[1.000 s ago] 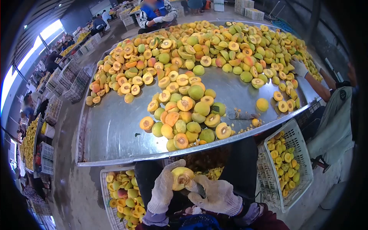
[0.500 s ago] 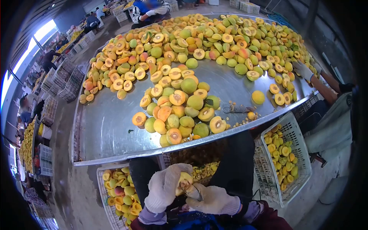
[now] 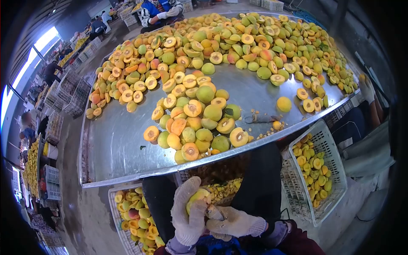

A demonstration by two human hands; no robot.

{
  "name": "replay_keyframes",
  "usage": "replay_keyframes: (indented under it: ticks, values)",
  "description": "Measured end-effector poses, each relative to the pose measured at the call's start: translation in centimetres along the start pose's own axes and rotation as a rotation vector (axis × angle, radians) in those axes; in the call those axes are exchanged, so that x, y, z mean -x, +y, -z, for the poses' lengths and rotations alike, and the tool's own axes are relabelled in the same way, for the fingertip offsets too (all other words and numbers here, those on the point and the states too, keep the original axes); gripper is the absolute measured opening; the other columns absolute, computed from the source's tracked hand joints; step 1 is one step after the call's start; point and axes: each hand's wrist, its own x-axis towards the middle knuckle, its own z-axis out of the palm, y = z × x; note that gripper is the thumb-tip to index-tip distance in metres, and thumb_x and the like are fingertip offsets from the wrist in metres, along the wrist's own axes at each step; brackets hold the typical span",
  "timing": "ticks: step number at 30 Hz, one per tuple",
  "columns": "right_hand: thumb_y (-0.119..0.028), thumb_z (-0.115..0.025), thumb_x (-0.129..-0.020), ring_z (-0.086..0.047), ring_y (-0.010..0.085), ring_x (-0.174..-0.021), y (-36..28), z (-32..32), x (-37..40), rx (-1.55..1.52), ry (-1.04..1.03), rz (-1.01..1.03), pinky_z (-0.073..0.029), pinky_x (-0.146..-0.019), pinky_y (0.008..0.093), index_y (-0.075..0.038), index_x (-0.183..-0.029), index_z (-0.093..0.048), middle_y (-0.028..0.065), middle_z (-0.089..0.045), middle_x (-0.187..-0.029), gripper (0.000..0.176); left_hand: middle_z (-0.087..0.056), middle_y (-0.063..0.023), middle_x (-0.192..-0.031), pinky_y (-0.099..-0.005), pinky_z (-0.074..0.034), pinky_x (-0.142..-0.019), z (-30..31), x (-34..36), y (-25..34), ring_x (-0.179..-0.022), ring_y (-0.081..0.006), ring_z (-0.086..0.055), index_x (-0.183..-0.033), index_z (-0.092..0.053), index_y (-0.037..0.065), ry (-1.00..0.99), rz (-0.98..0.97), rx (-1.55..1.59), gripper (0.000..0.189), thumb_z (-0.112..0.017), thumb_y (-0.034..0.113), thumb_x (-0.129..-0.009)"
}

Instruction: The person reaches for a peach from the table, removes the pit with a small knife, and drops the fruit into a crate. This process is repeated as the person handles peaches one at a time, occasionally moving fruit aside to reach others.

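Observation:
My left hand (image 3: 187,214), in a pale knit glove, is wrapped round a yellow-green fruit half (image 3: 198,198) above my lap. Against the fruit, my gloved right hand (image 3: 238,222) is closed on a small tool (image 3: 214,212) with a metal part; its exact shape is hidden by the fingers. In front of me a pile of halved and whole fruit (image 3: 193,108) lies near the edge of the metal table (image 3: 114,146). A second metal tool (image 3: 259,119) rests on the table among small scraps.
Crates of fruit halves stand at lower left (image 3: 115,212) and right (image 3: 340,187). Below the table edge, between my legs, are more pieces (image 3: 225,190). A co-worker's gloved hand (image 3: 366,87) is at the right; another person (image 3: 161,15) sits across the table.
My left hand has turned more upright round the fruit, its fingers shifted. The co-worker's hand at the right has moved from the pile to beyond the table's edge. The view has shifted slightly.

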Motion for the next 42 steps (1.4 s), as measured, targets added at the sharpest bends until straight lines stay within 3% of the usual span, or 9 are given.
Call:
replay_keyframes:
  ticks: [5, 7, 8, 10, 25, 28, 36, 38, 42]
  values:
    - [-0.036, -0.058, -0.096, -0.051, 0.0089, -0.053, -0.2, 0.5, 0.1, -0.123, -0.112, -0.061, -0.041, -0.047, 0.0231, -0.009, -0.1, -0.053, 0.0007, -0.054, -0.069, 0.028, -0.067, -0.0149, -0.104, -0.031, -0.05, -0.081, 0.4, -2.8, 1.9, -0.09, -0.0213, -0.064, -0.116, -0.059, -0.007, -0.095, -0.264, -0.372, 0.033, -0.053, 0.019, -0.097]
    - [-0.035, -0.058, -0.096, -0.052, 0.0091, -0.053, 0.7, 1.2, -0.2, -0.201, -0.178, -0.059, -0.041, -0.046, 0.0232, -0.008, -0.101, -0.054, 0.0008, -0.055, -0.069, 0.028, -0.069, -0.0156, -0.104, -0.0313, -0.053, -0.083, 0.4, -3.4, 2.3, -0.094, -0.0273, -0.068, -0.11, -0.066, -0.001, -0.214, 0.302, 0.042, 0.028, -0.067, 0.013, -0.086]
    - [-0.035, -0.058, -0.096, -0.052, 0.0093, -0.052, 1.0, 1.5, -0.2, -0.278, -0.248, -0.051, -0.041, -0.045, 0.0233, -0.008, -0.103, -0.055, 0.0008, -0.055, -0.07, 0.028, -0.069, -0.0156, -0.104, -0.0313, -0.053, -0.083, 0.3, -3.3, 2.0, -0.094, -0.0273, -0.068, -0.11, -0.066, -0.001, -0.217, 0.305, 0.041, 0.028, -0.067, 0.013, -0.086]
    - [-0.035, -0.059, -0.096, -0.052, 0.0094, -0.052, 1.0, 1.6, 0.1, -0.281, -0.253, -0.012, -0.04, -0.045, 0.0232, -0.007, -0.102, -0.055, 0.0008, -0.055, -0.069, 0.028, -0.069, -0.0173, -0.104, -0.0307, -0.054, -0.078, 0.0, -3.0, 1.6, -0.093, -0.0292, -0.069, -0.109, -0.067, 0.0, -0.124, -0.122, -0.153, 0.028, -0.07, 0.014, -0.084]
    - [-0.033, -0.058, -0.095, -0.047, 0.0089, -0.042, -0.3, 1.4, 0.7, -0.585, -0.313, 0.015, -0.036, -0.04, 0.0223, -0.006, -0.084, -0.056, 0.0, -0.053, -0.058, 0.029, -0.069, -0.0082, -0.102, -0.0338, -0.056, -0.064, -0.7, -4.9, 1.6, -0.079, -0.0277, -0.069, -0.11, -0.067, 0.01, -0.204, -0.415, -0.41, 0.034, -0.074, 0.024, -0.08]
    - [-0.031, -0.058, -0.095, -0.045, 0.0088, -0.041, 1.6, 1.6, -0.3, -0.563, -0.185, 0.015, -0.034, -0.038, 0.0225, -0.007, -0.08, -0.056, -0.0005, -0.051, -0.055, 0.029, -0.069, -0.0087, -0.102, -0.0341, -0.056, -0.064, -1.4, -5.4, 2.7, -0.079, -0.0269, -0.069, -0.111, -0.066, 0.01, -0.332, -0.127, -0.669, 0.036, -0.074, 0.025, -0.08]
    - [-0.033, -0.057, -0.095, -0.045, 0.0082, -0.043, 0.5, 2.3, 0.3, -0.514, -0.267, 0.005, -0.035, -0.04, 0.0221, -0.007, -0.08, -0.057, -0.0024, -0.052, -0.057, 0.03, -0.069, -0.0101, -0.103, -0.0333, -0.055, -0.07, -1.6, -5.4, 1.2, -0.085, -0.0283, -0.069, -0.111, -0.067, 0.009, -0.249, -0.397, -0.414, 0.031, -0.071, 0.024, -0.084]
    - [-0.032, -0.057, -0.095, -0.048, 0.0065, -0.048, 1.0, 2.4, -0.2, -0.569, -0.313, 0.145, -0.038, -0.046, 0.0196, -0.006, -0.083, -0.06, -0.0021, -0.053, -0.059, 0.028, -0.069, -0.0136, -0.101, -0.0317, -0.053, -0.077, -2.1, -5.6, 1.3, -0.088, -0.0205, -0.067, -0.112, -0.063, -0.003, -0.351, 0.133, -0.179, 0.033, -0.061, 0.025, -0.093]
    - [-0.033, -0.058, -0.095, -0.055, 0.0055, -0.064, 2.0, 4.0, -0.7, -0.498, -0.42, 0.062, -0.045, -0.06, 0.0176, -0.005, -0.091, -0.061, -0.0003, -0.057, -0.073, 0.028, -0.068, -0.0152, -0.104, -0.0303, -0.052, -0.078, -2.2, -5.1, 0.1, -0.089, -0.0186, -0.065, -0.113, -0.061, -0.005, -0.38, 0.131, -0.225, 0.042, -0.054, 0.033, -0.096]
